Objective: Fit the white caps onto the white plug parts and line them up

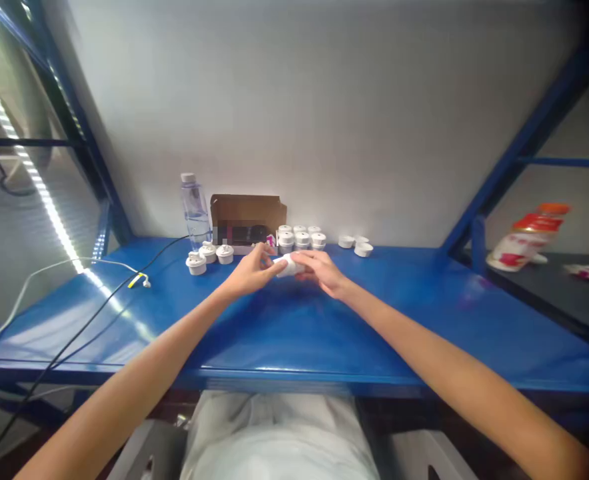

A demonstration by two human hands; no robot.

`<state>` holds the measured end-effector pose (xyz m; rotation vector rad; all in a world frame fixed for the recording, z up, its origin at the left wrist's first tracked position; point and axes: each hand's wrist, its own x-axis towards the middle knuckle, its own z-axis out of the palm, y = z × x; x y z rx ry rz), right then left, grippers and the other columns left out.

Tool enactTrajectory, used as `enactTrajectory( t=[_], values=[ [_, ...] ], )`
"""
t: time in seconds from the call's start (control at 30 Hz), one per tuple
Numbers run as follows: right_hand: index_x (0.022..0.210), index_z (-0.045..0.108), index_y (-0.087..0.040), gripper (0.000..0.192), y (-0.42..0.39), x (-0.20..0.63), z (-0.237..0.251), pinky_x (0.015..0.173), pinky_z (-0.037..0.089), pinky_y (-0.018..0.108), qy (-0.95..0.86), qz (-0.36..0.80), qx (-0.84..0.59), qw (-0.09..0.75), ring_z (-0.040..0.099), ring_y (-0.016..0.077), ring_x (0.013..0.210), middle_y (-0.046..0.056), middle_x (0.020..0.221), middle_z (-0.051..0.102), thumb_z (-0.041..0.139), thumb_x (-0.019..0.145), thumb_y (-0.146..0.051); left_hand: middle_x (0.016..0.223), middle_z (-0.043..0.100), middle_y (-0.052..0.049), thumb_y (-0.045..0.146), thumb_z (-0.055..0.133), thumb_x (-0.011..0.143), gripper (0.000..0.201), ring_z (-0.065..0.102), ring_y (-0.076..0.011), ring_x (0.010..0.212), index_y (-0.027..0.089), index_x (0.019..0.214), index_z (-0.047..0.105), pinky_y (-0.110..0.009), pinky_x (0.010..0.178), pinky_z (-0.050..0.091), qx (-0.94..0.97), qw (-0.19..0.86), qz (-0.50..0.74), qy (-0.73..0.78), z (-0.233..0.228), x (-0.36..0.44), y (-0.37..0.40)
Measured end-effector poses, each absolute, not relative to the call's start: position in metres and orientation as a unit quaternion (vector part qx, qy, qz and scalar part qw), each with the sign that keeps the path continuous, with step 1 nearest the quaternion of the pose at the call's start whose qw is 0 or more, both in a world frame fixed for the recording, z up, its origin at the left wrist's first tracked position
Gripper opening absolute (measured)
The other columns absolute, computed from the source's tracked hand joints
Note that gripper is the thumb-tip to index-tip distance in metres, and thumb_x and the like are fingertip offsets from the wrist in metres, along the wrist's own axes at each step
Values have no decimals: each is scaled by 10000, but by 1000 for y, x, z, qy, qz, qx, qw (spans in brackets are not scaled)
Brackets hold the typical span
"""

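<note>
A small white round plug adapter [287, 266] is pinched between both my hands above the blue tabletop. My left hand [251, 270] grips it from the left with thumb and fingers, and my right hand [323, 271] closes on its right side. Fingers cover much of it, so its finer details are hidden. Left of my hands stand three white pieces with pins on top, among them a white plug piece [196, 263]. Just behind my hands, several white round adapters [301, 239] are grouped and partly stacked. Three shallow white round caps [363, 249] lie farther right.
At the back, an open cardboard box [248, 208] holds dark items beside a clear water bottle [195, 212]. A black cable [105, 303] and a white cable [49, 268] cross the left side. A red-and-white bottle [528, 239] stands on a dark surface at right. Blue frame posts flank the table.
</note>
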<state>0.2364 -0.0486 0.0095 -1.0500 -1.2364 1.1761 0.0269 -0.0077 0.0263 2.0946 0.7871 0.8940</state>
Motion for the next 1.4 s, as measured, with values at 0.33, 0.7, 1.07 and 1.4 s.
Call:
enactTrajectory(
  t=[0.33,0.7,1.07,1.4],
  values=[
    [942,727,-202,389,-44,242,19,652,534,327,-581,279,-509,571,658,215,676,39,772,709,757,729,-526,1091,656,-88,495,658,838,389,635,-239,937,208,1095,610,-356,848,490,867,231,360,258,34,26,-10],
    [965,574,-175,379,-1,369,-20,802,502,369,-513,-66,-750,411,646,278,891,128,926,688,732,727,-424,1116,676,-157,439,543,834,395,634,-349,1025,197,1133,633,-427,854,486,764,-65,214,605,65,-51,38],
    [1392,531,-155,543,19,369,-45,1151,374,428,-665,40,-654,358,456,280,1393,143,1476,519,570,853,-203,971,740,-112,505,613,755,380,686,-330,932,210,981,695,-379,779,503,799,57,193,567,63,-51,42],
    [1383,454,-120,691,10,371,-36,1038,437,442,-555,64,-726,401,576,347,1212,200,1274,631,698,743,-212,1127,706,-93,551,788,634,577,670,-268,999,217,1094,688,-330,795,534,831,305,242,396,64,-41,29]
  ],
)
